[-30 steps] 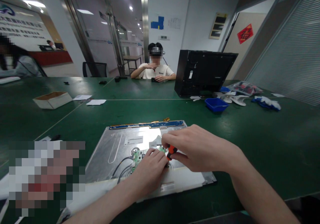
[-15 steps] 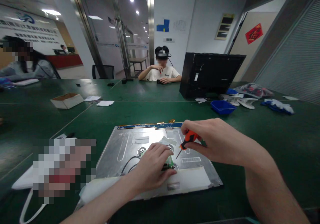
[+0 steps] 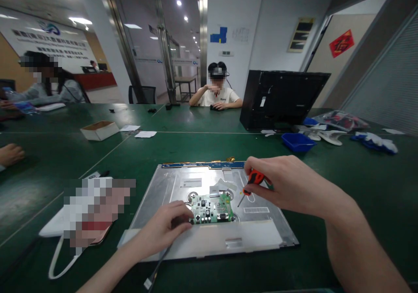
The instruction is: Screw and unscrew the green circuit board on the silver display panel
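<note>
A green circuit board (image 3: pixel 212 208) lies on the back of a silver display panel (image 3: pixel 153 197). My left hand (image 3: pixel 166 223) is curled at the board's left edge, with thumb and fingertips against it. A dark cable (image 3: pixel 158 267) comes out below this hand and ends in a white connector near the table's front. In my right hand (image 3: pixel 281 180) is a red-and-black screwdriver (image 3: pixel 254 182), its thin shaft slanting down and left. The screwdriver's tip hovers just right of the board, over the panel; whether it touches cannot be made out.
A phone-like device (image 3: pixel 94 223) with a white cable lies left of the panel. Farther off are an open box (image 3: pixel 99 130), a blue tray (image 3: pixel 298 142), a black monitor (image 3: pixel 284 99) and gloves (image 3: pixel 374 143). Another person (image 3: pixel 217 88) sits opposite; a co-worker's hand (image 3: pixel 11 155) rests at left.
My left hand has moved left off the top of the board, uncovering it, and the cable's loose end now shows. The right hand still holds the screwdriver beside the board. The view has shifted slightly.
</note>
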The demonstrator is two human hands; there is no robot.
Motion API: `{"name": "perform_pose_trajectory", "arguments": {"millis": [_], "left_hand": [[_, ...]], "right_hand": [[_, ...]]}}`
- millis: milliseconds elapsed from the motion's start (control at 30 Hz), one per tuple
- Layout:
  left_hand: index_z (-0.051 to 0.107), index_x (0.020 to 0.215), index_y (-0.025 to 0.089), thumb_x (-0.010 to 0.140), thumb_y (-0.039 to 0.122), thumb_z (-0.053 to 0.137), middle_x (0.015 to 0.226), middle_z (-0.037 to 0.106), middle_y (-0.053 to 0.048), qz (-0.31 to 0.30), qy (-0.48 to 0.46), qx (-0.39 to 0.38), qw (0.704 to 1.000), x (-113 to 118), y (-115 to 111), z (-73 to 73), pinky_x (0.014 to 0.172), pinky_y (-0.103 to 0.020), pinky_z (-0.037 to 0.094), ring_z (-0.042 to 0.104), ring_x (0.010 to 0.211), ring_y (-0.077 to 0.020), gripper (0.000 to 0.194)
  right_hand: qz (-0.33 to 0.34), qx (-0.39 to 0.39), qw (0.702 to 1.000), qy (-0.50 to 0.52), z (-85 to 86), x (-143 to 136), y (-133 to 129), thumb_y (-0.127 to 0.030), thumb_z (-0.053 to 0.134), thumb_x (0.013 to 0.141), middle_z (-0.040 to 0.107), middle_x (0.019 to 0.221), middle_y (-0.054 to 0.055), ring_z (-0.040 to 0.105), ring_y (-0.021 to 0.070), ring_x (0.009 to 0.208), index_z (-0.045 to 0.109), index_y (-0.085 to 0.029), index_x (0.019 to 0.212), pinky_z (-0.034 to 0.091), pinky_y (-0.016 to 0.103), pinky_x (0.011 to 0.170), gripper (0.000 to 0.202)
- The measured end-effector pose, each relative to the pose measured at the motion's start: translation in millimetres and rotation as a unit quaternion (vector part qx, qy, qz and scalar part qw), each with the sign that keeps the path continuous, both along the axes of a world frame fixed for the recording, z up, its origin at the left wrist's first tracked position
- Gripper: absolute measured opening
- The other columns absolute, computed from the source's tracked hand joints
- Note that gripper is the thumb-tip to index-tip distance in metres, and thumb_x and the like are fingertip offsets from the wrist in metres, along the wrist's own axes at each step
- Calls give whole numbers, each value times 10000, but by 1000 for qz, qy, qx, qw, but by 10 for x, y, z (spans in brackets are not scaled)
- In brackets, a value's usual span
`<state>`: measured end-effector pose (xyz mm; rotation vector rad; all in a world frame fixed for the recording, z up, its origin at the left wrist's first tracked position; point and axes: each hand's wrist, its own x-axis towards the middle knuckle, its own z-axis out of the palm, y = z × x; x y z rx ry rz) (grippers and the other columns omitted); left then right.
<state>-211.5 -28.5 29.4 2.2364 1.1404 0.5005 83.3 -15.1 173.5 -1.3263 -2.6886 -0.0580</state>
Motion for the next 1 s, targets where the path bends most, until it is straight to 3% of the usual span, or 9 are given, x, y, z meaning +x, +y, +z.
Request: {"name": "perform_pose_trajectory", "arguments": {"millis": [500, 1000], "left_hand": [[558, 881, 180, 911, 161, 442, 868, 577, -30, -11, -19, 19, 1000, 36, 35, -145, 704, -283, 426, 539, 804, -162, 121], [585, 877, 176, 903, 189, 472, 871, 588, -27, -4, -21, 5, 1000, 27, 33, -123, 702, -282, 437, 548, 808, -162, 117]], "right_hand": [[8, -4, 1000, 0, -17, -7, 20, -339, 520, 864, 639, 771, -27, 558, 141, 637, 491, -241, 865, 306, 254, 540, 102], [12, -8, 1000, -4, -37, -19, 27, -337, 529, 863, 637, 788, -26, 556, 142, 646, 496, -236, 874, 308, 264, 537, 106]]}}
